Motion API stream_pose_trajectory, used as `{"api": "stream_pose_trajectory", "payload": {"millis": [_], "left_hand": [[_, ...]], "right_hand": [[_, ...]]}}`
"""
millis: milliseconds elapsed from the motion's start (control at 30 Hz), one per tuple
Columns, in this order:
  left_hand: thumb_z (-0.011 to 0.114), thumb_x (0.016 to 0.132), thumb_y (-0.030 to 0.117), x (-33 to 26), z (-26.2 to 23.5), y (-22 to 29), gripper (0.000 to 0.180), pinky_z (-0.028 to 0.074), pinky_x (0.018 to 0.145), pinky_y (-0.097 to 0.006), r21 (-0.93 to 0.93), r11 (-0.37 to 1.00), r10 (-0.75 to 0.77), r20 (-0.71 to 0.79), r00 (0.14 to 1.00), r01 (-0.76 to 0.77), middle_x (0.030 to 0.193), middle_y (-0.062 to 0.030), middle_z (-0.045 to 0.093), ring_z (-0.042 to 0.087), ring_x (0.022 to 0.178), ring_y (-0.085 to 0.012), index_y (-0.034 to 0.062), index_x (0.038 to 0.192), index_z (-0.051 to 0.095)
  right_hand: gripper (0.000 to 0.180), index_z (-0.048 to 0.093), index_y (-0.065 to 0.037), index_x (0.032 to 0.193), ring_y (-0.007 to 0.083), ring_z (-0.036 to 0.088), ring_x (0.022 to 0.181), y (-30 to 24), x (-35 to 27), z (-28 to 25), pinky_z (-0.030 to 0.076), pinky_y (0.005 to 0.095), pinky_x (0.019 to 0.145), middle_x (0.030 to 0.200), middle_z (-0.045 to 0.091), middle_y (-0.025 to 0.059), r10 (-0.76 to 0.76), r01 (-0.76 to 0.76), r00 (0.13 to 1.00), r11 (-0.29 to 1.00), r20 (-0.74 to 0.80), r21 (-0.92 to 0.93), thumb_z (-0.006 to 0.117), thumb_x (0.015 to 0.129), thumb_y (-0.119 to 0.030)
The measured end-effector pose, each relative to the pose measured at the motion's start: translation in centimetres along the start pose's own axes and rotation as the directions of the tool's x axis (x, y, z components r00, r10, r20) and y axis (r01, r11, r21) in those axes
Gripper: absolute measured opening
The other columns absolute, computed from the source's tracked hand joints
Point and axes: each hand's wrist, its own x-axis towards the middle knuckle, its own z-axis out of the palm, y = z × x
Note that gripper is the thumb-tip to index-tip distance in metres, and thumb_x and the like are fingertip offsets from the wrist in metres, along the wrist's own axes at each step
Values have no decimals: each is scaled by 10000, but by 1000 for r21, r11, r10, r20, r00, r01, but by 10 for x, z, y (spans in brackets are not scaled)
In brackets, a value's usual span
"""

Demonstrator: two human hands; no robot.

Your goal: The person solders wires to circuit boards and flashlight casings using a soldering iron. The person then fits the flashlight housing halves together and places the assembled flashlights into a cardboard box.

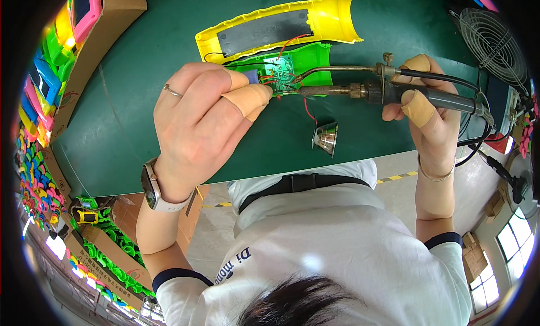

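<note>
green table (140, 101) fills the upper frame. at upper centre my left hand (202, 112) pinches the green circuit board (281, 70) in its green shell. my right hand (427, 112) grips the soldering iron (394, 93), tip touching the board.

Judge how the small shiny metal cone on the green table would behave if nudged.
The metal cone lies on its side on the green table, so it would probably roll in a curve. It looks thin and hollow, so likely light. Its polished surface may be slippery to pinch. Neither the left hand nor the right hand touches it.
</note>
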Motion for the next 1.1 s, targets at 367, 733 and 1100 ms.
{"api": "stream_pose_trajectory", "payload": {"millis": [367,733,1100], "left_hand": [[719,528,32,-1,3,-3,307,460,557,-290,22,999,40,-18,999,-39,785,-48,538,544,691,-217,65,817,621],[710,526,36,-3,4,-3,294,461,552,-286,56,997,48,-8,999,-48,792,-42,533,544,697,-211,69,805,623],[711,537,43,-2,5,-3,264,449,529,-275,94,994,63,-33,997,-60,778,-37,536,546,689,-205,73,784,623]], "right_hand": [[157,556,44,850,119,600,614,-1,1,5,456,197,572,702,580,64,-28,28,1000,999,-3,-25,593,736,-57],[158,579,22,891,117,607,616,1,-7,12,441,182,536,690,607,74,29,-36,989,998,-143,-43,595,771,-80],[274,524,68,1000,172,601,652,18,-10,-9,462,236,597,776,604,143,-135,173,973,963,-186,208,530,848,-160]]}}
